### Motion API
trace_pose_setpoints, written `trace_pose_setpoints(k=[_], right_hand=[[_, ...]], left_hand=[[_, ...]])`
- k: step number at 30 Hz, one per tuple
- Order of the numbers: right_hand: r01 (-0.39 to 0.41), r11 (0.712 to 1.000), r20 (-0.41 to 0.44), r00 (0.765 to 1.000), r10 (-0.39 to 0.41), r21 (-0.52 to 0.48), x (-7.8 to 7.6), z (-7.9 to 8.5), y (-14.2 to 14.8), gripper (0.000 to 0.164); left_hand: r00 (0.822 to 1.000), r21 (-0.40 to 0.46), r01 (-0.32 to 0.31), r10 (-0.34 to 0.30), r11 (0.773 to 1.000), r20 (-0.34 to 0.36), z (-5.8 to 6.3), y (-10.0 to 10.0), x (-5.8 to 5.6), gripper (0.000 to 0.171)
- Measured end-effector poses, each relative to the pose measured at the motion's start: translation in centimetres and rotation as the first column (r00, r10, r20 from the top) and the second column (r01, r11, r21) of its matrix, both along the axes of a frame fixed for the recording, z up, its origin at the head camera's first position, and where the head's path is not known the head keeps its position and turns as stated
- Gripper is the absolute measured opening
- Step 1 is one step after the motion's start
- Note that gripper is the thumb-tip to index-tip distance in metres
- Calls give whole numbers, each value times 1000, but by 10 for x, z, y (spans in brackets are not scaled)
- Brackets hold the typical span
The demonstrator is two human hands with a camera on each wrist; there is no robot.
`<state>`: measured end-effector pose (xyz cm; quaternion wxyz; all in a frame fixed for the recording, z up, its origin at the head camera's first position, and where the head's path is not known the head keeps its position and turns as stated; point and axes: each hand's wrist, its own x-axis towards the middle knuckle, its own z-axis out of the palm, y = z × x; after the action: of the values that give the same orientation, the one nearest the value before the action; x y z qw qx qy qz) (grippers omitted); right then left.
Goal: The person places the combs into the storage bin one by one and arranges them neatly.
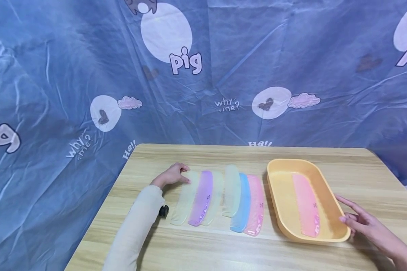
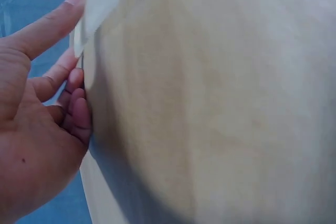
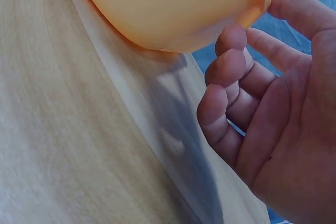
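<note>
At the left end of a row of combs, my left hand point(image 1: 172, 175) pinches the far end of a pale yellow-green comb point(image 1: 184, 203) between thumb and index finger. The left wrist view shows the thumb lying on that comb's pale end point(image 2: 102, 3), its other fingers curled beneath. My right hand point(image 1: 367, 225) holds the right side of an orange plastic tray point(image 1: 282, 188), thumb at the rim and fingers against the outer wall. Inside the tray lies a pink comb point(image 1: 305, 205). The right wrist view shows the fingertips at the tray's wall point(image 3: 173, 9).
Beside the held comb lie a purple comb point(image 1: 202, 197), overlapping another pale comb point(image 1: 217, 192), then a pale green comb point(image 1: 232, 188), a blue comb point(image 1: 243, 205) and a pink comb point(image 1: 256, 203). A small black object point(image 1: 163, 210) shows by the left sleeve. Blue printed cloth point(image 1: 224, 124) hangs behind the wooden table point(image 1: 203, 252).
</note>
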<state>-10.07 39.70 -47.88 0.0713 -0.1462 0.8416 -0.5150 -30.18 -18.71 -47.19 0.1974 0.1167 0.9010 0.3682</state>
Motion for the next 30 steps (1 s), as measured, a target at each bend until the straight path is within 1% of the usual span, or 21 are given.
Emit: trace_pose_setpoints(k=[4, 7, 10, 14, 17, 21, 25, 28, 30], right_hand=[[0, 1000, -5, 1000, 0, -1, 0, -1, -2, 74], [6, 1000, -14, 1000, -6, 7, 0, -1, -3, 74], [14, 1000, -26, 1000, -14, 12, 0, -2, -3, 74], [24, 1000, -37, 999, -24, 17, 1, -2, -3, 74], [24, 999, -37, 999, -23, 21, 2, -2, -2, 73], [30, 999, -38, 999, -29, 19, 2, -4, -2, 74], [29, 1000, -18, 999, -29, 5, 1, -5, -1, 73], [21, 1000, 14, 1000, -21, -6, 0, -5, 0, 71], [19, 1000, 35, 999, -18, -16, 0, -5, 1, 70]], left_hand=[[999, -21, 2, -1, 1000, 42, 5, 2, 2, 57], [997, 4, 0, 0, 1000, 74, 8, 3, 3, 50], [994, 90, -15, 5, 996, 110, 10, 3, 5, 39], [991, 221, -50, 20, 974, 136, 11, 2, 6, 38], [991, 276, -67, 32, 959, 130, 8, 2, 6, 45], [990, 318, -88, 48, 944, 134, 6, 4, 7, 54], [990, 330, -87, 45, 940, 134, 6, 5, 8, 56], [988, 328, -92, 45, 940, 148, 5, 6, 8, 57], [984, 336, -106, 51, 936, 168, 4, 6, 8, 57]])
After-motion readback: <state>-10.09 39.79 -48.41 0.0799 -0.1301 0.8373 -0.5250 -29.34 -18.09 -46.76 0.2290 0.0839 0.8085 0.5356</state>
